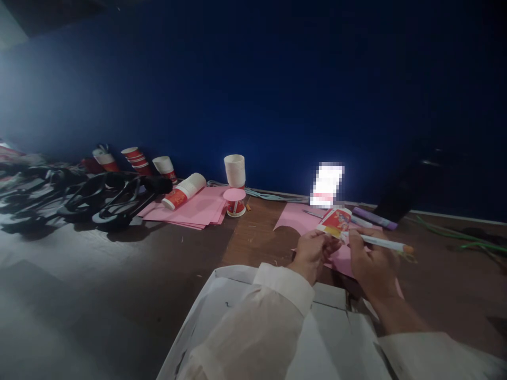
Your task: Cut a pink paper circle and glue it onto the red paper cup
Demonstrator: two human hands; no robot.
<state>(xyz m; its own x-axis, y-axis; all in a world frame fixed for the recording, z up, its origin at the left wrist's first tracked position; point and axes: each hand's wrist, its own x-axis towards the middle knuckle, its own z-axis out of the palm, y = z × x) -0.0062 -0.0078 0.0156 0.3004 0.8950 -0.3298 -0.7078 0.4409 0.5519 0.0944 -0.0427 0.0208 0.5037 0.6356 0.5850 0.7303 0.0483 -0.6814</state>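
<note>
My left hand point(312, 253) is closed around a small red and white paper cup point(336, 221), held tilted above a pink paper sheet point(301, 217). Just right of the cup, my right hand point(368, 258) grips a white pen with an orange end point(384, 244); the pen's tip is at the cup's side. Both hands hover over the brown table point(253, 237) near its far edge.
A stack of pink sheets point(194, 211) lies left of centre with a fallen cup point(184, 191) on it. More cups point(235, 171) stand by the blue wall, one capped in pink point(235, 201). Black sandals point(99, 198), a purple marker point(374, 218), green cords point(455, 235) and white cardboard point(237, 295) are around.
</note>
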